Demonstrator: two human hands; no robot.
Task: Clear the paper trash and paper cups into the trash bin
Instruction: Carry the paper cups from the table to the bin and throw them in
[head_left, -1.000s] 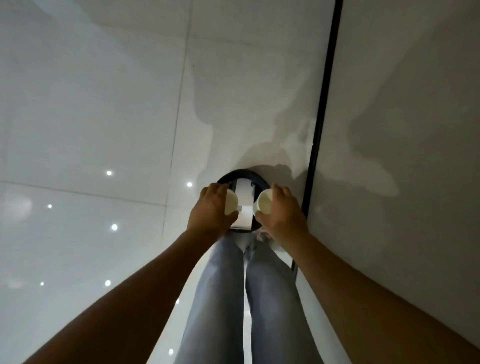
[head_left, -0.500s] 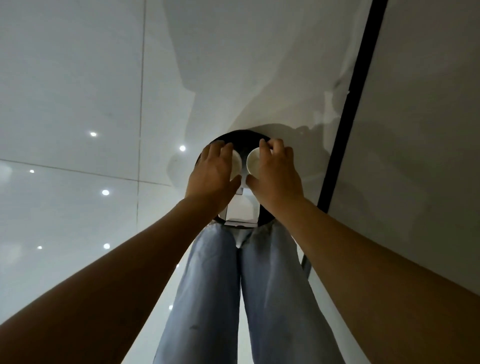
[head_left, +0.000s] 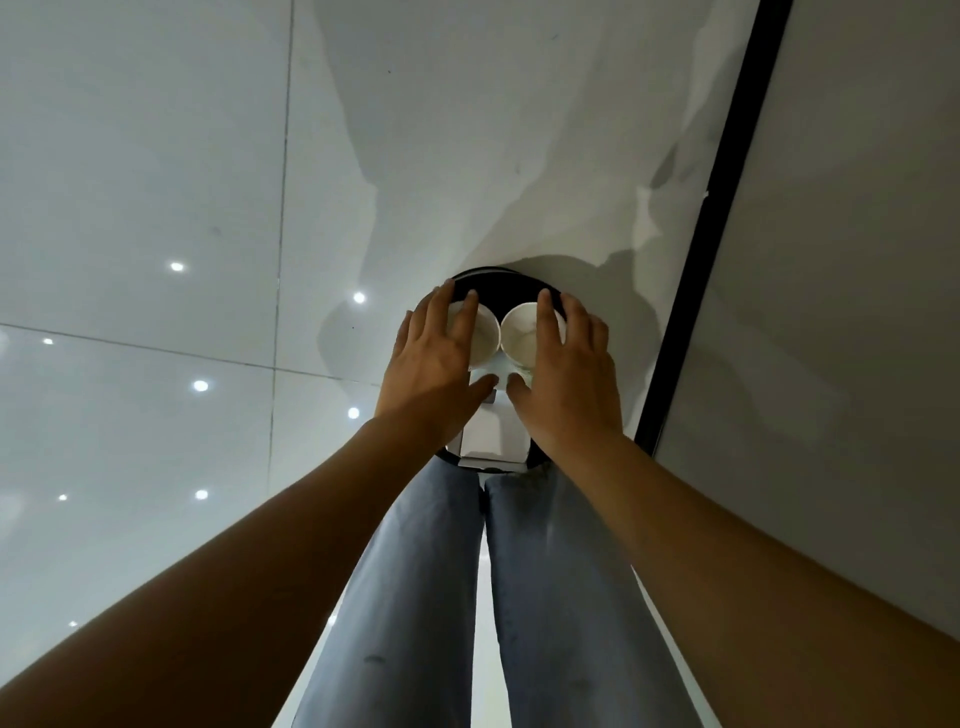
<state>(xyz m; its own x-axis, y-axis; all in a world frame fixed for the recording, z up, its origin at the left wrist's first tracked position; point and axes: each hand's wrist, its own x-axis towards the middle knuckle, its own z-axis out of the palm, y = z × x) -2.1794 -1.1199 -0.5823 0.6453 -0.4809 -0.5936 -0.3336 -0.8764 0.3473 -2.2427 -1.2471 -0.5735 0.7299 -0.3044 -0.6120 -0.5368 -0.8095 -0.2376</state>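
Note:
A round black trash bin (head_left: 501, 280) stands on the floor just in front of my legs. Two white paper cups sit side by side over its mouth, the left cup (head_left: 482, 340) and the right cup (head_left: 521, 335), both with their openings turned toward me. My left hand (head_left: 434, 364) lies over the left cup with its fingers straightened and spread. My right hand (head_left: 569, 369) lies the same way over the right cup. Both thumbs point inward below the cups. White folded paper (head_left: 493, 439) lies in the bin's near part.
Glossy pale floor tiles (head_left: 156, 208) reflect ceiling lights on the left. A black strip (head_left: 711, 218) runs along the foot of a grey wall (head_left: 857, 260) close on the right. My legs in light jeans (head_left: 493, 597) stand right behind the bin.
Both hands moved forward over the bin's mouth with the cups. Their fingers, curled round the cups before, have straightened and spread. The view has come closer to the bin.

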